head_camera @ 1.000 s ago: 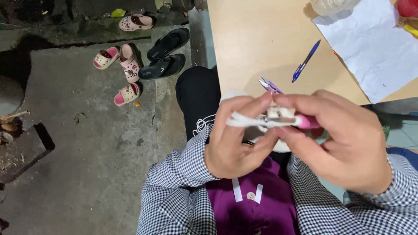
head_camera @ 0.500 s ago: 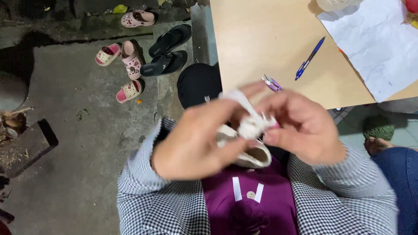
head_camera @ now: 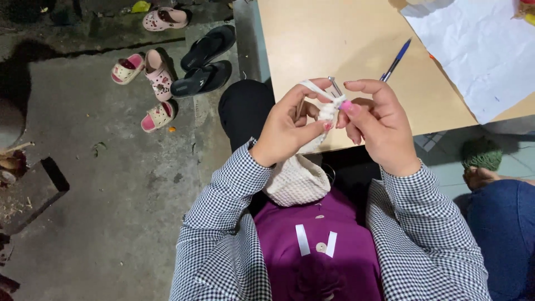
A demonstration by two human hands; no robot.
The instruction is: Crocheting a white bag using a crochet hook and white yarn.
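1. Head view, hands: the left hand (head_camera: 287,131) pinches a strand of white yarn (head_camera: 313,87) and the top of the cream crocheted piece (head_camera: 296,179), fingers closed on both. The right hand (head_camera: 374,125) is closed around a pink-handled crochet hook (head_camera: 336,89), its metal tip raised between the two hands.
2. Head view, position: the work hangs over the lap, just off the near edge of the wooden table (head_camera: 329,39).
3. Head view, surroundings: a blue pen (head_camera: 395,60) and white paper (head_camera: 479,50) lie on the table; sandals (head_camera: 184,56) sit on the concrete floor.
4. Step, as judged: a stitch is mid-formation; the next move calls for steady yarn tension while the hook catches the strand.
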